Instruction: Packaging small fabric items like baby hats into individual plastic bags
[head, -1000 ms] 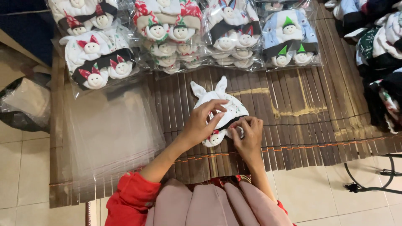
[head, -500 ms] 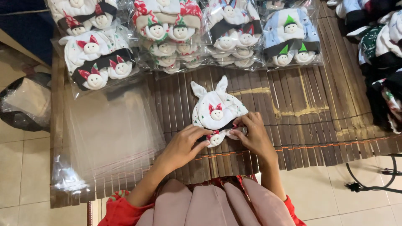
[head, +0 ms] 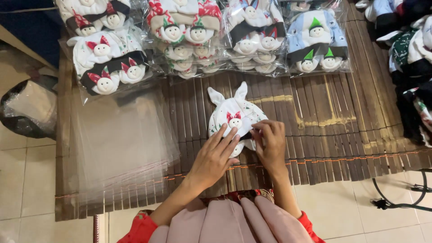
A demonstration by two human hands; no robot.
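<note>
While both hands were down on it, this is how the head view looked:

Thing in hand: small white fabric baby hat with two rabbit ears and a little red-bowed doll face (head: pixel 233 118), lying flat on the dark slatted bamboo mat (head: pixel 342 135), middle of the mat, just below the row of bagged hats.
Left hand: left hand (head: pixel 215 158) lay open, fingers spread flat, pressing the hat's lower edge.
Right hand: right hand (head: pixel 270 145) was pinching the hat's right edge near the dark band, fingertips closed on fabric.
Feel, my guess: light, soft, floppy, not fragile; it probably wouldn't hold shape, so grip the brim, not the ears.
Nearby: stack of clear plastic sleeves (head: pixel 121 144) to the left, well apart; clear bags of similar hats (head: pixel 189 36) above.
</note>
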